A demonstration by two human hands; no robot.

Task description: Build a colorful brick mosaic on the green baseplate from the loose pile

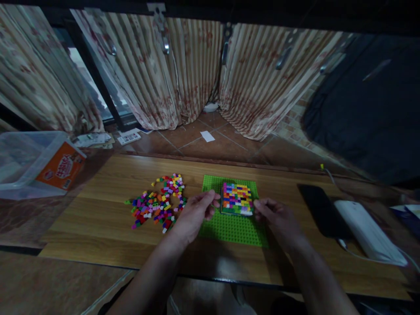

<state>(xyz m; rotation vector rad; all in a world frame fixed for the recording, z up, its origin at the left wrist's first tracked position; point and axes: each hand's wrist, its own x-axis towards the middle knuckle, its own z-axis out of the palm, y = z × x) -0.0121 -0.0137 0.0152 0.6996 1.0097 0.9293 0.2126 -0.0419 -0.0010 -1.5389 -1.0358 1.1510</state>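
A block of many-coloured toy bricks (236, 197) stands on a green studded baseplate (234, 229). My left hand (198, 210) is beside the block's left edge, its thumb and fingers curled together in a pinch; anything between the tips is too small to make out. At the block's lower right corner, the fingertips of my right hand (274, 213) are pinched closed and appear to touch its side. Whether they hold a brick is hidden. Left of the baseplate lies a loose pile of small coloured bricks (154, 205), partly behind my left hand.
The wooden table (98, 232) carries a black phone (323, 210) and a white device (369, 232) with a cable at the right. A clear plastic bin (33, 166) with an orange label stands past the left end. Striped curtains (197, 74) hang beyond a tiled floor.
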